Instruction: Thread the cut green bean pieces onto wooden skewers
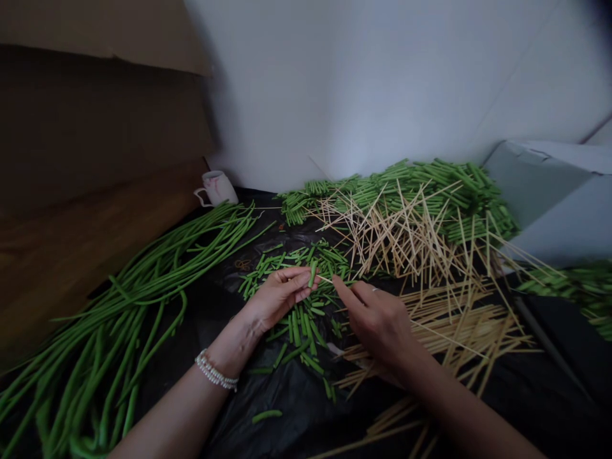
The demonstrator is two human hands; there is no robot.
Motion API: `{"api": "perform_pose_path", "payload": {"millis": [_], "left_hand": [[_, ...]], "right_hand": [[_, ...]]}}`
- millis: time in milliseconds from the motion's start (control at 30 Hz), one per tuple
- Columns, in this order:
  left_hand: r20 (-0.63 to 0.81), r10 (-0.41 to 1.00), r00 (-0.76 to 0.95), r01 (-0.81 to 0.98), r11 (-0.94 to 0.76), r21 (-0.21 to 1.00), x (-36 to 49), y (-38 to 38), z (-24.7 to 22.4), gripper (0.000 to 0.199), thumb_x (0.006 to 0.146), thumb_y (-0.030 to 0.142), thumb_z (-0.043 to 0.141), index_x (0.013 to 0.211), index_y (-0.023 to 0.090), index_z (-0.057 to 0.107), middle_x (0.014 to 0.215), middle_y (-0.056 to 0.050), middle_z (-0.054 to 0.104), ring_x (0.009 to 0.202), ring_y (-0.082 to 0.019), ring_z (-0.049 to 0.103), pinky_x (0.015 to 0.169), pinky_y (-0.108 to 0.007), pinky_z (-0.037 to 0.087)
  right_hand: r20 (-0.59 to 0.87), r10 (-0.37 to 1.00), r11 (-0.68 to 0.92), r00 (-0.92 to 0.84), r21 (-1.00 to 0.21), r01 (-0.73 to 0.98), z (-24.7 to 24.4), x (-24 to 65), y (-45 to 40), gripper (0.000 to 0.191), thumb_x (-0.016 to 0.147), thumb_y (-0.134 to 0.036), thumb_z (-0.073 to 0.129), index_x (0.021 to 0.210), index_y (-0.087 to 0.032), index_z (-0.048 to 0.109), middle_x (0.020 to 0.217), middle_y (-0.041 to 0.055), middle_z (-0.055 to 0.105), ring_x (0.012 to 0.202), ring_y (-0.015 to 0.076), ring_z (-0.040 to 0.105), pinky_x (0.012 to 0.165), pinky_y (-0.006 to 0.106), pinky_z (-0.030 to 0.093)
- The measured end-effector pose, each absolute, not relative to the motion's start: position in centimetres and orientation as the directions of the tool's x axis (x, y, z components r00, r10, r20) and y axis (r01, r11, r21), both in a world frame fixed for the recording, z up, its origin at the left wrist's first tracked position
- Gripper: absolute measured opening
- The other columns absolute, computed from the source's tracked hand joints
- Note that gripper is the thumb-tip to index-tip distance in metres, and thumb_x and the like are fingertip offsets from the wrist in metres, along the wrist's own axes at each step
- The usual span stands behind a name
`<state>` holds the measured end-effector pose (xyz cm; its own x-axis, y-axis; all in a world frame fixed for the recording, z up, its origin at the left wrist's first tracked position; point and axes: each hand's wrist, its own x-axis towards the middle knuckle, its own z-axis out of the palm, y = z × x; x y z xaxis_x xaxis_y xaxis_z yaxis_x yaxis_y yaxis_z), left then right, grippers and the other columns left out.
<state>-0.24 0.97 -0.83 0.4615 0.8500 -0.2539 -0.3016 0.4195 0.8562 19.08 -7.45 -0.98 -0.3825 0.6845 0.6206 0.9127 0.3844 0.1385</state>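
My left grip (282, 292) pinches a green bean piece (313, 273) between thumb and fingers over the loose cuttings (296, 324), while my right grip (382, 319), closed on a thin stick (326, 278) at the bean's right, best keeps it straight, steady and clear of my fingertips.

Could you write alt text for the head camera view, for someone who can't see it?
The left hand pinches a short green piece, and the right hand points a thin wooden stick toward it. Similar pieces lie scattered below; long green strands lie to the left, loose sticks and a green heap to the right.
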Motion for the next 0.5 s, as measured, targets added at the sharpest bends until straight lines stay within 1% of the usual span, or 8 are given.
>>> {"api": "perform_pose_path", "payload": {"millis": [267, 400, 500], "left_hand": [[-0.247, 0.854, 0.458, -0.272, 0.399, 0.876, -0.15, 0.91, -0.84, 0.029, 0.061, 0.030, 0.085, 0.085, 0.015, 0.076, 0.085, -0.007, 0.075, 0.075, -0.011, 0.066, 0.072, -0.021, 0.049], [-0.228, 0.869, 0.440, -0.219, 0.350, 0.911, -0.22, 0.99, -1.09, 0.029, 0.062, 0.031, 0.084, 0.086, 0.016, 0.077, 0.084, -0.007, 0.075, 0.076, -0.013, 0.066, 0.074, -0.024, 0.049], [-0.194, 0.883, 0.427, -0.153, 0.283, 0.947, -0.23, 0.97, -1.43, 0.028, 0.065, 0.033, 0.082, 0.087, 0.016, 0.077, 0.085, -0.007, 0.075, 0.077, -0.014, 0.066, 0.075, -0.025, 0.049]], "right_hand": [[0.602, 0.698, 0.390, -0.389, 0.137, 0.911, -0.91, 19.02, -7.54, 0.043, 0.086, -0.005, 0.043, 0.125, -0.012, 0.057, 0.078, 0.0023, 0.059, 0.060, 0.0128, 0.046, 0.056, 0.028, 0.034], [0.579, 0.709, 0.396, -0.403, 0.145, 0.907, -0.84, 18.80, -7.72, 0.042, 0.085, -0.004, 0.043, 0.125, -0.010, 0.057, 0.078, 0.0032, 0.060, 0.062, 0.0133, 0.048, 0.057, 0.028, 0.036], [0.576, 0.710, 0.392, -0.406, 0.156, 0.906, -0.93, 18.57, -7.75, 0.041, 0.085, -0.005, 0.045, 0.124, -0.009, 0.057, 0.080, 0.0042, 0.061, 0.063, 0.0142, 0.049, 0.058, 0.029, 0.036]]}}
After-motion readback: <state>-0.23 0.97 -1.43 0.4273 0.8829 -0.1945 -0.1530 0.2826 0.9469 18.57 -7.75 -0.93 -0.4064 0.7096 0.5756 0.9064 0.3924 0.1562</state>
